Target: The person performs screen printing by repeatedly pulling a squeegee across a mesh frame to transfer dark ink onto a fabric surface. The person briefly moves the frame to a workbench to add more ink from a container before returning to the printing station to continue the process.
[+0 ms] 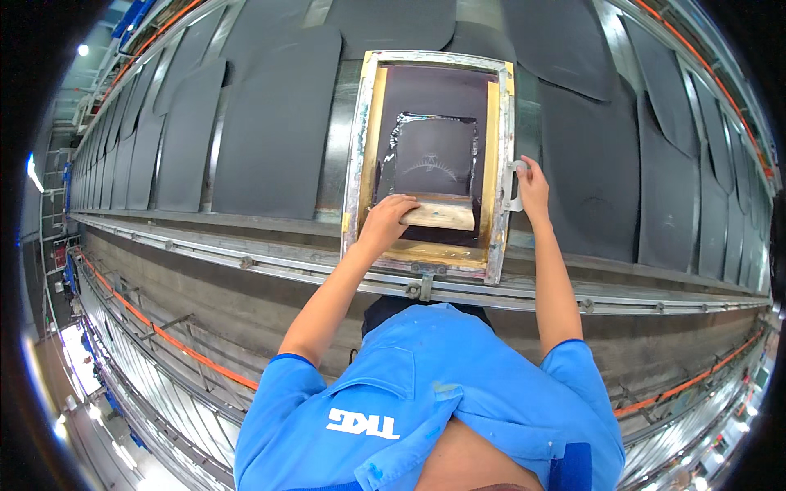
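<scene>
A screen printing frame (358, 159) with worn metal sides and yellowish tape lies over the dark pieces before me. On its dark mesh (426, 86) is a rectangular area outlined by wet, glossy ink, with a pale curved design inside. My left hand (388, 222) is closed around the left end of a wooden squeegee (442, 214), which lies across the mesh near the frame's near end. At the frame's right side, my right hand (533, 188) has its fingers curled around a light grey handle (517, 186).
Dark grey flat pieces (274, 123) line the long metal table on both sides of the frame. A metal rail (303, 274) runs along the table's near edge, with a small bracket (426, 286) at the frame. An orange pipe (176, 327) runs along another structure lower left.
</scene>
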A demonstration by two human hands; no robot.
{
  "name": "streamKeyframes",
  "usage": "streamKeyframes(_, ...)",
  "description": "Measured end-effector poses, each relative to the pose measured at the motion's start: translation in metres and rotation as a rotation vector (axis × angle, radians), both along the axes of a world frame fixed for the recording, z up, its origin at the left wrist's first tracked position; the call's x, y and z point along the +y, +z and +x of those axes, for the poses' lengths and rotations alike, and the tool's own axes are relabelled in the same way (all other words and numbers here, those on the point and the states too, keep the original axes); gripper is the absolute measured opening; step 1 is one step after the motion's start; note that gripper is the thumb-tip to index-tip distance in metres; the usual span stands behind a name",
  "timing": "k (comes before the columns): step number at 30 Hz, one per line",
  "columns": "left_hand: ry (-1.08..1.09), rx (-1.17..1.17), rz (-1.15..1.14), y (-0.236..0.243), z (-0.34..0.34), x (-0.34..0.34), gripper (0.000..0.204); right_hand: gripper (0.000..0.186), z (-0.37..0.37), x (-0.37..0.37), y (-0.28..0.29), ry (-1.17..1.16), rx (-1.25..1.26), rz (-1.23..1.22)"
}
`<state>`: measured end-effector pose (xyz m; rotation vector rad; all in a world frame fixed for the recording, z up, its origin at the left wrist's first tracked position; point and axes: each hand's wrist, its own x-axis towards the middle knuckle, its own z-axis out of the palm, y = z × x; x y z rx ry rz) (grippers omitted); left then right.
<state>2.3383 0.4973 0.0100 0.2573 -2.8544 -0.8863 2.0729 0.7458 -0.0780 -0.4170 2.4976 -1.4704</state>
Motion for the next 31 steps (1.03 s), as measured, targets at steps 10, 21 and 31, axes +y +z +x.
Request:
streamKeyframes(10, 0.008, 0.133, -0.004, 0.001, 0.037, 0.017, 0.055, 0.024, 0.017, -0.029, 0.049, -0.179, 0.256, -0.095)
streamKeyframes(21, 0.104, 0.145, -0.093, 0.009, 0.037, 0.046, 0.053, 0.024, 0.033, -0.026, 0.051, -0.143, 0.111, -0.218)
streamKeyframes(31, 0.024, 0.104, -0.201, 0.009, 0.03, 0.055, 0.058, 0.023, 0.028, -0.001, 0.027, -0.182, 0.119, -0.213)
